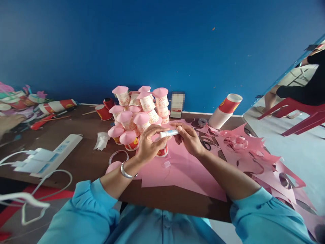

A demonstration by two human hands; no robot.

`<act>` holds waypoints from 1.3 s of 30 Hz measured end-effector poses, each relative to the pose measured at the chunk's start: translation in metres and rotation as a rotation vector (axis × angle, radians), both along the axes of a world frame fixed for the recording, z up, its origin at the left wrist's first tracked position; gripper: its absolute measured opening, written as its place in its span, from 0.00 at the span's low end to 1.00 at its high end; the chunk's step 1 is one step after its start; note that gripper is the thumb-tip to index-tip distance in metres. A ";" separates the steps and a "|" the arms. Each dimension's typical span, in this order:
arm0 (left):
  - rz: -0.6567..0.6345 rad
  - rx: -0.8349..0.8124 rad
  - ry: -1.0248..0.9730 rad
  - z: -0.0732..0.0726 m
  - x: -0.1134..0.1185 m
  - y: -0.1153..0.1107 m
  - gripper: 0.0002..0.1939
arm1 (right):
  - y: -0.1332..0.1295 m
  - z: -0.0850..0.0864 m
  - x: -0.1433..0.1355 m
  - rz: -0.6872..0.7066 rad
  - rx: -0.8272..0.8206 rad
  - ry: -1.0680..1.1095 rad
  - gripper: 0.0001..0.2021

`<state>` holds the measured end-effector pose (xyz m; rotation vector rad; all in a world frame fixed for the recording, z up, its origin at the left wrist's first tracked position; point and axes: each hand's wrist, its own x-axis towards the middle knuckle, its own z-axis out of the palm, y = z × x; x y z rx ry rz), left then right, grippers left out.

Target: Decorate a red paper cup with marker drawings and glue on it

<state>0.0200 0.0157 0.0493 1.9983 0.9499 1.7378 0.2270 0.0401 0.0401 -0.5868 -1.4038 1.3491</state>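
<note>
My left hand (151,142) and my right hand (189,138) meet over the table, fingers closed around a small white tube (168,133) with blue print. Whether it is a glue tube or a marker I cannot tell. Just beneath them, a red paper cup (162,151) is partly hidden by my left hand. Beside that hand stands a cluster of stacked paper cups (148,103) topped with pink paper cones (160,92). Pink paper sheets (188,173) lie under both hands. Black-handled scissors (205,145) rest near my right wrist, partly covered.
Paper offcuts (266,166) cover the table's right side, near a leaning stack of cups (224,112). A tape roll (118,156), a power strip (59,154) with cables and another person's hand (11,123) are on the left. A seated person (304,78) is at right.
</note>
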 end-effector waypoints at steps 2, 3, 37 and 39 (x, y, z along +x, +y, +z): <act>-0.014 -0.088 -0.081 0.004 0.003 0.001 0.04 | 0.003 0.004 0.002 -0.023 0.075 -0.029 0.29; -0.024 -0.144 -0.114 0.006 0.004 0.002 0.05 | 0.004 0.006 0.003 -0.038 0.100 -0.036 0.29; -0.084 -0.252 -0.073 0.018 -0.010 0.000 0.14 | -0.007 0.029 0.011 0.134 -0.258 0.018 0.29; -0.096 -0.268 -0.069 0.014 -0.016 -0.007 0.25 | -0.008 0.029 0.014 0.050 -0.248 0.054 0.29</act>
